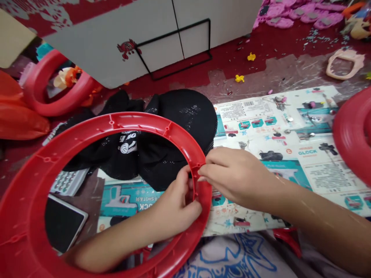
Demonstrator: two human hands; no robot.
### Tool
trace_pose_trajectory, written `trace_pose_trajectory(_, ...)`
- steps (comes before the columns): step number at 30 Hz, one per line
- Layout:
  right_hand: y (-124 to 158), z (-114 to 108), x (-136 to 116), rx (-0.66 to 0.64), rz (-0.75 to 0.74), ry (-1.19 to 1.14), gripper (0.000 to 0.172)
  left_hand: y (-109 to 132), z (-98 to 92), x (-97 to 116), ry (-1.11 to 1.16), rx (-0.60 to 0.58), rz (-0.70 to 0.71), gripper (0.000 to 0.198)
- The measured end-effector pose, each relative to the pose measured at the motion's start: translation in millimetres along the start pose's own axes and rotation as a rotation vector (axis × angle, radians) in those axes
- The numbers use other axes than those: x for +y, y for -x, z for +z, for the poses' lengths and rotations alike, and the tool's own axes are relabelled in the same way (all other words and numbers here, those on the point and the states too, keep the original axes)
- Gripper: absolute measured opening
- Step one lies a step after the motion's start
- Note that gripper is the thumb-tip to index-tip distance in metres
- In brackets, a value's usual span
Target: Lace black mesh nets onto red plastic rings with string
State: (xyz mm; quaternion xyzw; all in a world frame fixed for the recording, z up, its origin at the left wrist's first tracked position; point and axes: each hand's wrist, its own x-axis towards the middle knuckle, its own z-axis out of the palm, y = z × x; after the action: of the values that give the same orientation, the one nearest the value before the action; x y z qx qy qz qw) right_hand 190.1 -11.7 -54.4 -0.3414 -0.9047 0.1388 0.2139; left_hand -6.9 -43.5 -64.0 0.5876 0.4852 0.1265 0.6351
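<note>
Red ring [23, 193] question: where is it, and what's got hold of it? — poster one

It's near and fills the left half of the view, held tilted over the floor clutter. The left hand [176, 208] comes up through the hole and is curled tight round the rim on its right side, thumb on the inner edge. The right hand [234, 173] reaches in from the right with its fingertips [203, 175] pinched together on the same bit of rim, right beside the left thumb. Can't tell if there's anything small between them. — poster two

And what's around it? — poster one

Black mesh fabric [179, 112] is bunched up behind the hole, with printed cardboard sheets [319, 162] to the right. Through the hole on the left you can see a calculator [68, 181] and a dark tablet [63, 220]. Another red hoop [353, 135] pokes in at the right edge, and a white cabinet [116, 38] stands at the far left. — poster two
</note>
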Motion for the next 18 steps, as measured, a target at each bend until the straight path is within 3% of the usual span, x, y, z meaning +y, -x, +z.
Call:
trace_pose_trajectory(3,0,4,0,-0.021,0.017,-0.035,0.023,1,-0.9,2,-0.027,-0.053,-0.018,0.077)
trace_pose_trajectory(8,-2,8,2,-0.08,0.071,-0.113,0.023,2,-1.4,4,-0.04,-0.146,-0.027,0.072)
trace_pose_trajectory(15,-3,3,1,-0.065,0.098,-0.222,0.021,3,8.0,7,0.466,-0.145,0.038,0.05)
trace_pose_trajectory(18,-4,2,1,-0.102,0.092,-0.285,0.019,1,13.8,8,0.58,-0.067,0.002,0.042)
